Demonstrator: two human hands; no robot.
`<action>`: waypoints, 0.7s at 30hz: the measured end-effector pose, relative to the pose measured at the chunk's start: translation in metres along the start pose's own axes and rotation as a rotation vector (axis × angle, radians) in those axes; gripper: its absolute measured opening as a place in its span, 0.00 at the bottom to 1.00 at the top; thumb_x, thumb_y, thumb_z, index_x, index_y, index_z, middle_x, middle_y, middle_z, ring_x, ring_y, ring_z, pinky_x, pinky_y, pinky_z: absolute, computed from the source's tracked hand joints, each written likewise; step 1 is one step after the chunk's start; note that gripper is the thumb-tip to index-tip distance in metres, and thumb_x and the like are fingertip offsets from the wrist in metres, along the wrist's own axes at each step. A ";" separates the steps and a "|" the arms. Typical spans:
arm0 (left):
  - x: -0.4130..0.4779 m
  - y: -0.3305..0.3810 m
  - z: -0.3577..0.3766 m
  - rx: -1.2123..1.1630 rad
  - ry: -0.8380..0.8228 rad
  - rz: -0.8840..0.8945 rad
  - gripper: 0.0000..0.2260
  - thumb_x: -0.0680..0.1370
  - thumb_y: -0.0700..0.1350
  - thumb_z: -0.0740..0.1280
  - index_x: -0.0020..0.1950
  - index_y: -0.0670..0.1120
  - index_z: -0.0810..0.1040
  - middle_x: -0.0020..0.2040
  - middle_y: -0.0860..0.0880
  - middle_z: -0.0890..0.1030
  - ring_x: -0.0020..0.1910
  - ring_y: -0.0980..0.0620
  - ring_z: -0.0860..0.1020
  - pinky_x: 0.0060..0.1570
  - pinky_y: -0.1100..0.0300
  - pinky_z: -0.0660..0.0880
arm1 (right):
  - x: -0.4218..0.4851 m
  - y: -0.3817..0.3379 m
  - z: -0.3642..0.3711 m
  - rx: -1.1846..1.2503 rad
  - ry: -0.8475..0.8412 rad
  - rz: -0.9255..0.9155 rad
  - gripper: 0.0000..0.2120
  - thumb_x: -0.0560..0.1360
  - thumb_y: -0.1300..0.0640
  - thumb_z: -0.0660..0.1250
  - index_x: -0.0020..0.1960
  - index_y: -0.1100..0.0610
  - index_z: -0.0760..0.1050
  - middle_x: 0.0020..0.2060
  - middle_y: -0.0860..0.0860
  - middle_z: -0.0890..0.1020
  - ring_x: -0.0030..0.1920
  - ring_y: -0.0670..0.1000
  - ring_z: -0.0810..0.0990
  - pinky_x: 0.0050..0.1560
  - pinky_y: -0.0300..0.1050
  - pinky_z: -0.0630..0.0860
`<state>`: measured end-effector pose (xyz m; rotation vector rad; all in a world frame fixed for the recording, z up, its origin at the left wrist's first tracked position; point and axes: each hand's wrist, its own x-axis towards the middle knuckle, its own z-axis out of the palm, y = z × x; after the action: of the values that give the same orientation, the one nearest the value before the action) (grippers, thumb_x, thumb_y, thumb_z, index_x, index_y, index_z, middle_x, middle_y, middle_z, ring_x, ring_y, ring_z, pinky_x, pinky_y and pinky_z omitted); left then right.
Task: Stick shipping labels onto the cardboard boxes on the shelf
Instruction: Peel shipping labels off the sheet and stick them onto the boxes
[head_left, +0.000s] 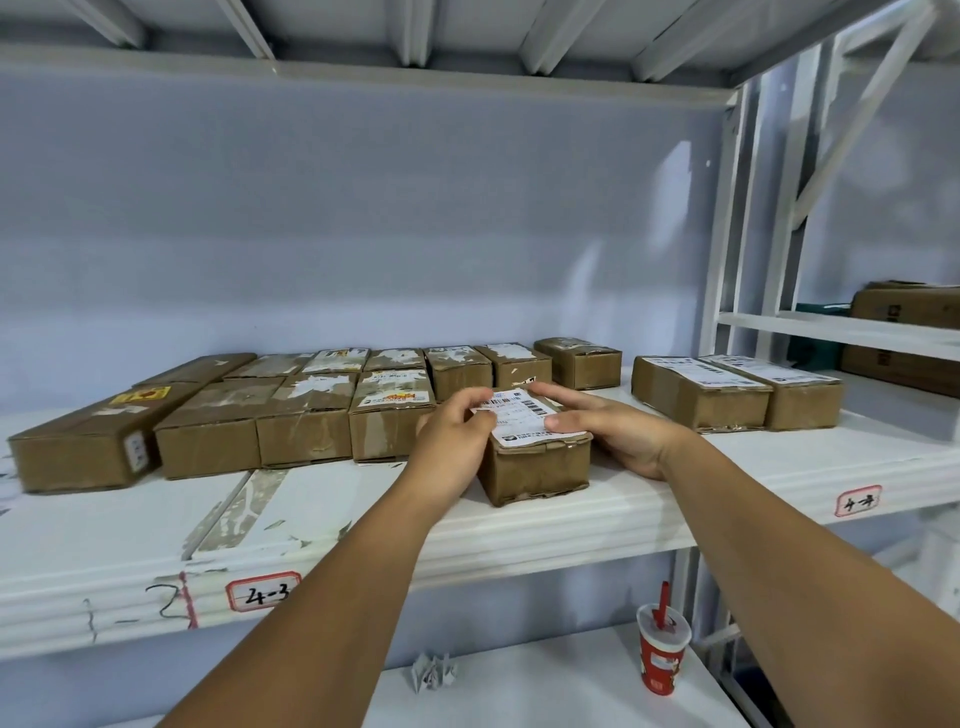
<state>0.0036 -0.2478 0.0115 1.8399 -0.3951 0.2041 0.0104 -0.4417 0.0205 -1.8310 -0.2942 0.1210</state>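
A small cardboard box (537, 470) stands near the front edge of the white shelf (519, 530). A white shipping label (524, 421) with barcodes lies on its top. My left hand (452, 441) is at the box's left side, fingers curled, fingertips on the label's left edge. My right hand (618, 431) lies over the box's right side; its straight fingers reach across the label's far edge and its thumb presses the label's right part. Two long boxes (727, 395) on the right carry labels. Several worn boxes (291, 415) sit in rows on the left.
A red paper cup with a straw (662, 652) stands on the lower shelf, with crumpled paper (431, 673) to its left. White shelf posts (727, 234) rise at the right. More boxes (904, 332) sit on the neighbouring rack. Tags on the shelf edge read 4-3 (262, 590).
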 end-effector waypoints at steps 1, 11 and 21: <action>0.001 0.000 0.001 0.043 -0.005 -0.022 0.14 0.76 0.49 0.59 0.59 0.60 0.75 0.65 0.49 0.73 0.65 0.50 0.69 0.68 0.49 0.64 | 0.000 0.000 0.001 0.013 0.008 -0.006 0.37 0.58 0.48 0.75 0.67 0.43 0.71 0.66 0.47 0.74 0.65 0.49 0.73 0.70 0.47 0.64; 0.006 -0.002 0.003 0.079 -0.076 -0.054 0.25 0.79 0.52 0.58 0.75 0.54 0.57 0.75 0.51 0.61 0.73 0.49 0.59 0.70 0.52 0.58 | -0.003 0.003 0.006 0.116 0.212 -0.073 0.11 0.75 0.60 0.67 0.56 0.52 0.81 0.55 0.52 0.83 0.59 0.52 0.79 0.66 0.48 0.71; -0.004 0.000 0.002 0.172 -0.196 0.069 0.37 0.69 0.69 0.53 0.76 0.54 0.59 0.75 0.53 0.62 0.73 0.54 0.62 0.65 0.62 0.58 | -0.006 0.004 0.003 0.192 0.447 -0.118 0.08 0.75 0.64 0.66 0.49 0.57 0.83 0.50 0.55 0.84 0.53 0.54 0.81 0.60 0.49 0.75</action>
<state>0.0000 -0.2492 0.0091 2.0243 -0.5931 0.1071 0.0045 -0.4410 0.0155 -1.5947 -0.0714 -0.3288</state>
